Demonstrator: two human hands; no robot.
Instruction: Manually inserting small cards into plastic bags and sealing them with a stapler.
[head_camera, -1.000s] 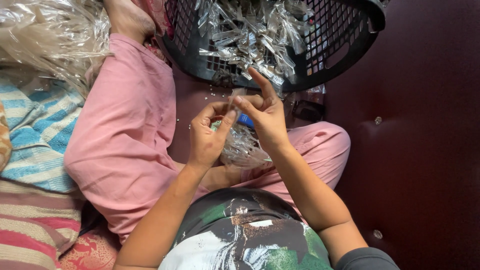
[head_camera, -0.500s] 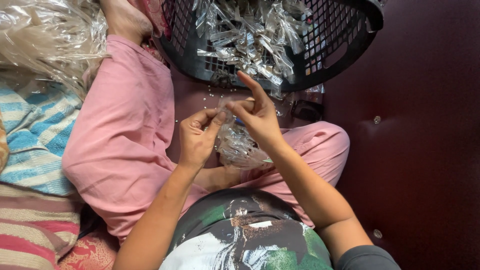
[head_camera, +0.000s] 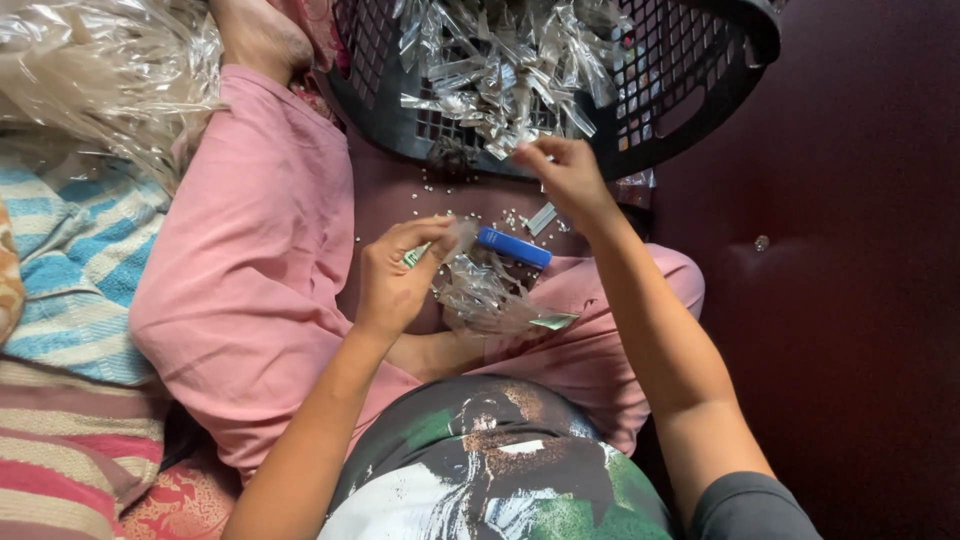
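Fingers of the right hand (head_camera: 570, 175) have parted from the left and now reach, pinched on nothing discernible, to the black basket (head_camera: 690, 110) – left hand (head_camera: 400, 275) keeps the small clear packet (head_camera: 455, 240) pinched above the lap.

A: What lies on the left?

B: One crumpled clear plastic sheet (head_camera: 100, 70), top corner. Below it, a blue-and-white striped cloth (head_camera: 80, 270), then a red-and-cream striped cloth (head_camera: 60, 450).

A: Clothing?

B: Pink trousers (head_camera: 250, 270) on the folded legs; a dark printed shirt (head_camera: 500, 470).

A: And the right?

B: Dark maroon floor (head_camera: 850, 250), with one small pale bead (head_camera: 762, 243).
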